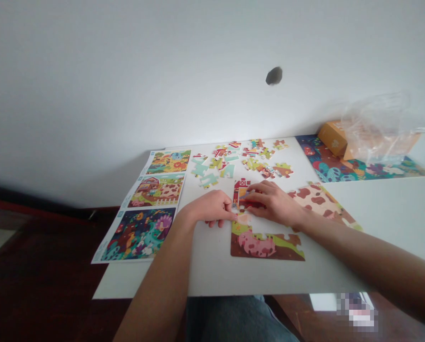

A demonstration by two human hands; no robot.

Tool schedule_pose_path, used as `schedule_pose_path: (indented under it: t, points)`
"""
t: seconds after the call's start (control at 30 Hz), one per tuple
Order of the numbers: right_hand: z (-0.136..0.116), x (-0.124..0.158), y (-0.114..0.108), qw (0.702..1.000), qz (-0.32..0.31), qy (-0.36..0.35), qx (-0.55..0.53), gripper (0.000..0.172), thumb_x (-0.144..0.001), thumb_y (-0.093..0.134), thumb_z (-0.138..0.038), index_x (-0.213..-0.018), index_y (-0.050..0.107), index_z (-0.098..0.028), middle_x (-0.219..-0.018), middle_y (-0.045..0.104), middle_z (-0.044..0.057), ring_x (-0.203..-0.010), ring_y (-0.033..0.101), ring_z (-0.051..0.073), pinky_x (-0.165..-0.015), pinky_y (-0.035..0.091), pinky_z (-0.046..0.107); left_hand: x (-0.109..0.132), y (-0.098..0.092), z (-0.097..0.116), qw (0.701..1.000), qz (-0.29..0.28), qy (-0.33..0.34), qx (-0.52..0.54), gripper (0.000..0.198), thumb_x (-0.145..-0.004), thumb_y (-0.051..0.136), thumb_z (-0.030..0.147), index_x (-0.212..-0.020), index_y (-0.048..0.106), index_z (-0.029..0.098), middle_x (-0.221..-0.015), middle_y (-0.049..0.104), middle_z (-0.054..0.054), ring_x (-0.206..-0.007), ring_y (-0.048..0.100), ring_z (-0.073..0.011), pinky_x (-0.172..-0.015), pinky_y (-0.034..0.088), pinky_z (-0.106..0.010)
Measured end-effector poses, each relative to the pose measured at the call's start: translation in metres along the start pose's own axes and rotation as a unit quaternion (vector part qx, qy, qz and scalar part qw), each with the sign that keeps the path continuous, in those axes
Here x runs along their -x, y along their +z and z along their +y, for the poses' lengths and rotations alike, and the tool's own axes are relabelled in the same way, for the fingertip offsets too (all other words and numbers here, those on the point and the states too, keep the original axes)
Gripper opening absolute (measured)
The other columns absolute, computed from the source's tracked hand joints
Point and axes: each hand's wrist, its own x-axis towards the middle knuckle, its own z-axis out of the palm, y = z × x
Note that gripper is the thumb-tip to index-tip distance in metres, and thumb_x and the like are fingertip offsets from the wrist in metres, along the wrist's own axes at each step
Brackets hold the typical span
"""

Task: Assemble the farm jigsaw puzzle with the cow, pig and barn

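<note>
A partly joined jigsaw puzzle (257,246) lies on the white table, showing a pink pig at its lower left and a red barn above. My left hand (214,207) is closed, its fingers curled, with one extended digit touching the puzzle's left edge. From the right, my right hand (275,202) reaches over the barn part, its bent fingertips on a red jigsaw puzzle piece (250,202). The palm hides part of the area beneath. Beyond the right wrist is a joined section with a brown-spotted cow (314,198).
Several loose puzzle pieces (230,164) are scattered toward the wall. A sheet with three printed pictures (153,190) lies at the left, overhanging the table edge. At the back right, an orange box (332,139) and a clear plastic bag (376,126) rest on a dark finished puzzle (326,168).
</note>
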Motion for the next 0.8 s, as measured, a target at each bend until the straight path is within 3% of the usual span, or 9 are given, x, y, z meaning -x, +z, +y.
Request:
schedule_pose_path:
  t: [0.3, 0.8]
  points:
    - [0.002, -0.001, 0.004, 0.999, 0.017, 0.002, -0.032, 0.025, -0.089, 0.066, -0.033, -0.111, 0.072, -0.021, -0.113, 0.067, 0.012, -0.1, 0.062, 0.024, -0.091, 0.051, 0.042, 0.0, 0.0, 0.0, 1.0, 0.004, -0.008, -0.003, 0.038, -0.076, 0.07, 0.053, -0.069, 0.058, 0.017, -0.058, 0.067, -0.002, -0.038, 0.052, -0.0092, -0.036, 0.037, -0.019]
    - [0.001, 0.003, -0.009, 0.998, -0.043, -0.006, -0.046, 0.028, -0.093, 0.061, -0.037, -0.117, 0.074, -0.032, -0.119, 0.06, 0.012, -0.107, 0.056, 0.026, -0.097, 0.044, 0.047, 0.0, 0.0, 0.001, 1.0, 0.006, -0.013, -0.006, 0.042, -0.075, 0.07, 0.057, -0.068, 0.058, 0.017, -0.058, 0.066, -0.001, -0.04, 0.053, -0.0095, -0.037, 0.038, -0.02]
